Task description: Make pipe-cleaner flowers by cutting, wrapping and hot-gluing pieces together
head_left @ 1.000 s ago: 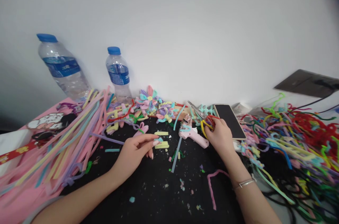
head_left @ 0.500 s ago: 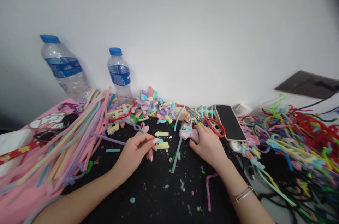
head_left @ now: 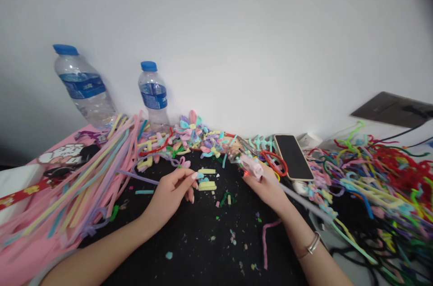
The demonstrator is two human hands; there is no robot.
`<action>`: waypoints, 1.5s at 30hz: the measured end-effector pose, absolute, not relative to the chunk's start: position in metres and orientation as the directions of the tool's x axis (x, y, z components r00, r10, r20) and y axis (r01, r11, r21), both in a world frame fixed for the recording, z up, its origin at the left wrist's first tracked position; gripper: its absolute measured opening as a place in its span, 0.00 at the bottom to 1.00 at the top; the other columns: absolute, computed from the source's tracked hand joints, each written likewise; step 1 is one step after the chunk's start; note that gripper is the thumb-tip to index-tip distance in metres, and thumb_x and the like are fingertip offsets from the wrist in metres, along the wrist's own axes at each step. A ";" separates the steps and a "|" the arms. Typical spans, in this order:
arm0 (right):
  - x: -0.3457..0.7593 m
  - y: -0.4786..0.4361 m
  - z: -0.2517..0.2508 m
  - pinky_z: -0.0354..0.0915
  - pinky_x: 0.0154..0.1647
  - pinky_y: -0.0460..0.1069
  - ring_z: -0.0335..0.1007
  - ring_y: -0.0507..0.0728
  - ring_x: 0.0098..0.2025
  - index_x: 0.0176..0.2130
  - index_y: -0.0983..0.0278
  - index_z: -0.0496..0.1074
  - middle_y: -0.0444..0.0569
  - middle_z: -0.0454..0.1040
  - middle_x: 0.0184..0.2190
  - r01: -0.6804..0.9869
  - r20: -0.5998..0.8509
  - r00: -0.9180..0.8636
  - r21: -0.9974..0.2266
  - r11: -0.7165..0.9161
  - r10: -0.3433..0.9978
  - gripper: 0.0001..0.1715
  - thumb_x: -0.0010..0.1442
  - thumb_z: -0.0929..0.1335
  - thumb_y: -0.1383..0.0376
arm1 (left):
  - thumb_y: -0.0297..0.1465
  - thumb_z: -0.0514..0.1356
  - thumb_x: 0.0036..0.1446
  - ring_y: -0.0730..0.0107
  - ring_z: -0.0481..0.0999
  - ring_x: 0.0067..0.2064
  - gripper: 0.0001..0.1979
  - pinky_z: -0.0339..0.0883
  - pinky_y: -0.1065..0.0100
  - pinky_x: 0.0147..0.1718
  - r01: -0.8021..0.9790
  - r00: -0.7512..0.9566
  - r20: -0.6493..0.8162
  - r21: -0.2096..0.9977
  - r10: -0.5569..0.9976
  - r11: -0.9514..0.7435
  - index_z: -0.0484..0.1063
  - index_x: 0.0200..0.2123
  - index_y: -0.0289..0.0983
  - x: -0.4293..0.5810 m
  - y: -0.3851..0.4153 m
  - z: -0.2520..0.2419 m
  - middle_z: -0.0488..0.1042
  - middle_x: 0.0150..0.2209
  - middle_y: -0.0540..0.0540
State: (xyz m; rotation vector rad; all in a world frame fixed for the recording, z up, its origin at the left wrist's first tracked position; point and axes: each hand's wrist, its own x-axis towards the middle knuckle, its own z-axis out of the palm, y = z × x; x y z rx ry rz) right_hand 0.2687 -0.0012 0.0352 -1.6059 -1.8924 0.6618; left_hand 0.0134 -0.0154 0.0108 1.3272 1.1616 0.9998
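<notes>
My left hand (head_left: pixel 173 191) pinches a small light-blue piece of chenille stem (head_left: pixel 200 175) between thumb and fingertips. Close beside those fingertips lie short yellow chenille pieces (head_left: pixel 207 186) on the black mat. My right hand (head_left: pixel 269 189) is wrapped round a pale pink hot glue gun (head_left: pixel 252 166), lifted off the mat and blurred by motion. Out of its back end a long translucent glue stick (head_left: pixel 301 200) runs over my right wrist. A small red light glows on the gun. Its nozzle, towards the back left, is too smeared to make out clearly.
Long pastel chenille stems (head_left: pixel 98 173) lie in a bundle at left. Chenille flowers (head_left: pixel 192 126), red-handled scissors (head_left: pixel 274 163) and a phone (head_left: pixel 295 157) line the back. Two water bottles (head_left: pixel 154 95) stand by the wall. Tangled stems (head_left: pixel 399 177) cover the right. Scraps dot the black mat (head_left: pixel 203 268).
My right hand has picked the glue gun up off the mat and turned it, swinging the glue stick from the front round to the right. My left hand has raised the blue piece slightly.
</notes>
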 end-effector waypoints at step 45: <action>0.257 -0.012 0.015 0.50 0.13 0.42 0.51 0.47 0.12 0.40 0.64 0.64 0.33 0.58 0.10 0.268 -0.173 -0.438 -0.962 -0.055 0.882 0.17 0.58 0.67 0.54 | 0.39 0.55 0.61 0.72 0.68 0.20 0.14 0.62 0.70 0.25 0.102 0.220 -0.037 0.995 0.975 0.015 0.66 0.26 0.38 0.014 -0.017 0.006 0.66 0.18 0.55</action>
